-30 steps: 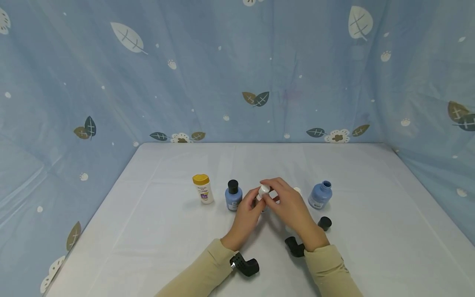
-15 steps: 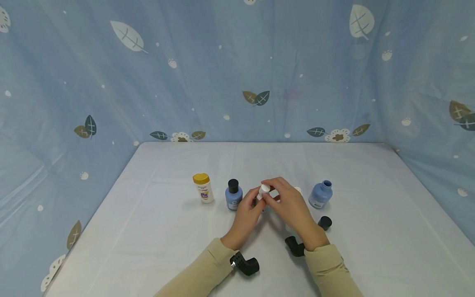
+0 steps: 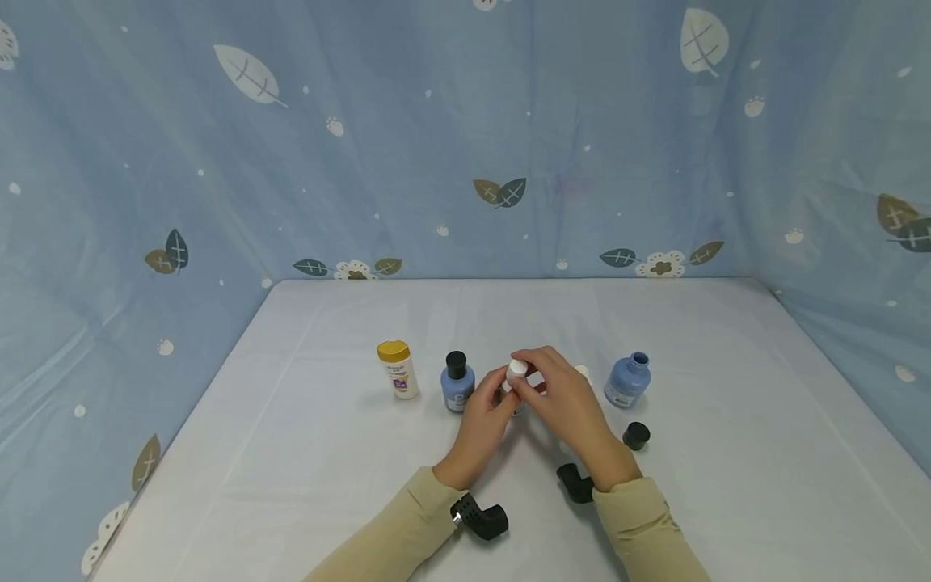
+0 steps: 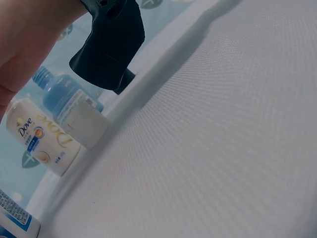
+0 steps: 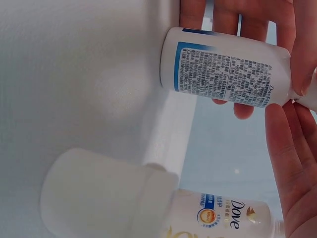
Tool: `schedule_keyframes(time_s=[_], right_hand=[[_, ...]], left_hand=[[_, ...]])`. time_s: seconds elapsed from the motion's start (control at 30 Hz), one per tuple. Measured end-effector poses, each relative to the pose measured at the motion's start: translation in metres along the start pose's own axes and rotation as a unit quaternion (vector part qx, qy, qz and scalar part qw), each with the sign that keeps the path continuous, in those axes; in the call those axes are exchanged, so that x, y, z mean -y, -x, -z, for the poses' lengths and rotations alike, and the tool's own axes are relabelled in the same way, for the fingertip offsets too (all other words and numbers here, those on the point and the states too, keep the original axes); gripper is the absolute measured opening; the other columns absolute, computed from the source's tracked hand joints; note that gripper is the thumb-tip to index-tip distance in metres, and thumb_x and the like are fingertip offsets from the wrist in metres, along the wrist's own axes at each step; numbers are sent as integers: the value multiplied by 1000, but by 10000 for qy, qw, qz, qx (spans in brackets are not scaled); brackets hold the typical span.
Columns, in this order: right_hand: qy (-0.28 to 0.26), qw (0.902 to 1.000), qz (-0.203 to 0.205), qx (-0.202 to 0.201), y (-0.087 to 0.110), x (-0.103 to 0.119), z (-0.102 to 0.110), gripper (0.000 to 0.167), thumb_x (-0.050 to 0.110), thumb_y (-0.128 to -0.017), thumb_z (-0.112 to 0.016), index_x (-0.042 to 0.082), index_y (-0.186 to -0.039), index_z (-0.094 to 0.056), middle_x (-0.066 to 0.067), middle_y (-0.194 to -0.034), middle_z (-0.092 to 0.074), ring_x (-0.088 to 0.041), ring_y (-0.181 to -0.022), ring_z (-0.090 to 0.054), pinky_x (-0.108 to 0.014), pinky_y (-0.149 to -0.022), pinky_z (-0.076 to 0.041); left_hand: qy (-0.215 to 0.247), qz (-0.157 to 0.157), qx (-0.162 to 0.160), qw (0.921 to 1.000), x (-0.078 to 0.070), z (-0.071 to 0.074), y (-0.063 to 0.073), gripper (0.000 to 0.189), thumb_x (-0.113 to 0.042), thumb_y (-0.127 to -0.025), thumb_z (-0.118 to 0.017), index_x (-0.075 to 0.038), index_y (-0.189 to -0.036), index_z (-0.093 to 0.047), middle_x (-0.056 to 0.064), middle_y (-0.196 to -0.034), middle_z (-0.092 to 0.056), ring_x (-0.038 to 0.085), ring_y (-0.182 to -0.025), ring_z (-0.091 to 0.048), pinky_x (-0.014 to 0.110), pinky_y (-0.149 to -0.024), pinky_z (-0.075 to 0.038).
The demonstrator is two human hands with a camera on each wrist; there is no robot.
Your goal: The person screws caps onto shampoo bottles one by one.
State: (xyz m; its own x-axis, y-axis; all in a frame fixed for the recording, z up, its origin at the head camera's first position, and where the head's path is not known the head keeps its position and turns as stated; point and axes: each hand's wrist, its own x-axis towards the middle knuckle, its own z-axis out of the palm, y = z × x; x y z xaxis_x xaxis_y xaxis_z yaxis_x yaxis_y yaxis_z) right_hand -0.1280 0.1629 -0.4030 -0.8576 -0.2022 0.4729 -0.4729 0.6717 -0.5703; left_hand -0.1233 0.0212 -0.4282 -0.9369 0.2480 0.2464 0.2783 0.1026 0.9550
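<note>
Both hands are on one small white bottle (image 5: 228,67) with a blue-edged printed label, near the middle of the table. My left hand (image 3: 482,424) grips its body, the fingers wrapped behind it in the right wrist view. My right hand (image 3: 572,402) pinches the white cap (image 3: 517,369) at its top between thumb and fingers. The bottle stands upright, its lower part mostly hidden by the hands in the head view. A white Dove bottle (image 4: 42,136) stands beyond the right hand, largely covered by it in the head view.
Left of the hands stand a yellow-capped white bottle (image 3: 398,372) and a black-capped blue bottle (image 3: 458,390). On the right are an uncapped blue bottle (image 3: 626,383) and a loose black cap (image 3: 636,436). A blurred white cylindrical thing (image 5: 99,193) is close to the right wrist.
</note>
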Motion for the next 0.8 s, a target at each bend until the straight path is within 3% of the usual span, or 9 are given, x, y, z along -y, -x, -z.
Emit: schedule_keyframes(time_s=[0.27,0.53,0.8], right_hand=[[336,9994,25,31,0,1,-2,30,27,-83,-64,17,-111,-59,6,-97,-53,-10,-80,-55,-26,-64,-48],[420,9990,-160,-14,0,4,-3,29,24,-82,-65,16,-109,-59,6,-97,-52,-14,-79,-56,-23,-64,-47],[260,9994,-113,218,1,2,0,42,23,-81,-66,16,-121,-53,4,-106,-52,-10,-80,-55,-25,-65,-48]], left_hand=[[-118,-13,-4,9999,-1,0,0,28,-9,-90,-49,-15,-117,-54,-2,-92,-53,13,-76,-48,25,-65,-43],[14,113,-13,9999,0,0,2,29,-11,-90,-49,-14,-118,-54,-2,-101,-55,11,-80,-50,26,-68,-45],[2,138,11,9999,0,-1,1,30,-11,-91,-48,-16,-120,-53,-3,-101,-56,10,-81,-50,25,-67,-44]])
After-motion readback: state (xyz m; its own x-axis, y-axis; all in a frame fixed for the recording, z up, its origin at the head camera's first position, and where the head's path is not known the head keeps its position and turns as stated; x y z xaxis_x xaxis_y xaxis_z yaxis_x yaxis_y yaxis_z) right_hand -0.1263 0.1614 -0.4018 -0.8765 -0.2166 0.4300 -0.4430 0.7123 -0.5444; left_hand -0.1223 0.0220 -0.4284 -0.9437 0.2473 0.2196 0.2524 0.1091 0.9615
